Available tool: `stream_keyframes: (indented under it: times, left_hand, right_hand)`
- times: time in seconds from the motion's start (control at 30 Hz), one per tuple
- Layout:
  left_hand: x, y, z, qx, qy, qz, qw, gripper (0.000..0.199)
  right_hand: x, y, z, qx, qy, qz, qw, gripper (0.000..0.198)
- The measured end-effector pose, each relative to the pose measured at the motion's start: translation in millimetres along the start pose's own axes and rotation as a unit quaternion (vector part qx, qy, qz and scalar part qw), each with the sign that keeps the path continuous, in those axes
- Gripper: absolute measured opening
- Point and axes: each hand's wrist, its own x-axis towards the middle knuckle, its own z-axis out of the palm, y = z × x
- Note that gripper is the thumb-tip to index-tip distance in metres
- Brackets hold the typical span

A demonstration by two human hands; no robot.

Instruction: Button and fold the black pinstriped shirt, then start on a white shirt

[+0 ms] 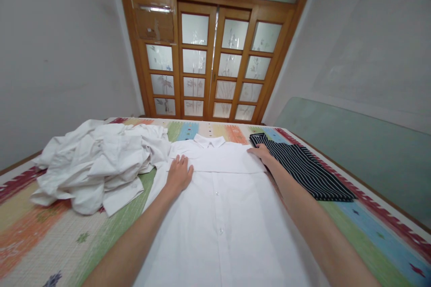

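Note:
A white button-up shirt [232,202] lies front up and spread out, its collar [209,141] pointing away from me. Across its chest runs a folded band of white cloth [222,159], which looks like a sleeve laid over. My left hand [181,173] rests palm down on the left side of the shirt, fingers stretched out on the cloth. At the right shoulder edge, my right hand [261,152] has its fingers closed on the shirt's cloth; the thumb side is partly hidden. The lower end of the shirt runs out of view between my forearms.
A loose heap of white garments [101,161] lies to the left. Black-and-white striped folded cloth [303,168] lies on the right, close to my right forearm. Everything rests on a colourful patterned bed cover [81,233]. A pale green board [353,143] borders the right side; wooden glazed doors [212,63] stand behind.

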Motion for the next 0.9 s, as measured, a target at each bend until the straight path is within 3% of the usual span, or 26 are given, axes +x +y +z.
stream_keyframes:
  times: [0.23, 0.53, 0.73, 0.9]
  left_hand:
    - [0.6, 0.2, 0.7, -0.006, 0.004, -0.002, 1.000, 0.043]
    - [-0.5, 3.3, -8.1, 0.020, -0.021, -0.009, 1.000, 0.046]
    - [-0.8, 4.1, -9.1, 0.005, -0.019, -0.009, 1.000, 0.046]
    - [-0.4, 3.6, -7.7, -0.001, -0.016, -0.010, 1.000, 0.045]
  right_hand:
    - [-6.4, -7.9, -2.7, 0.098, -0.120, 0.034, 0.987, 0.020]
    - [-3.0, -19.0, -6.4, 0.154, -0.161, 0.041, 0.974, 0.011]
    - [-5.9, -15.3, -6.6, 0.107, -0.164, 0.023, 0.980, 0.010]
    - [-3.9, -7.0, -7.9, -0.011, -0.121, -0.021, 0.992, 0.008]
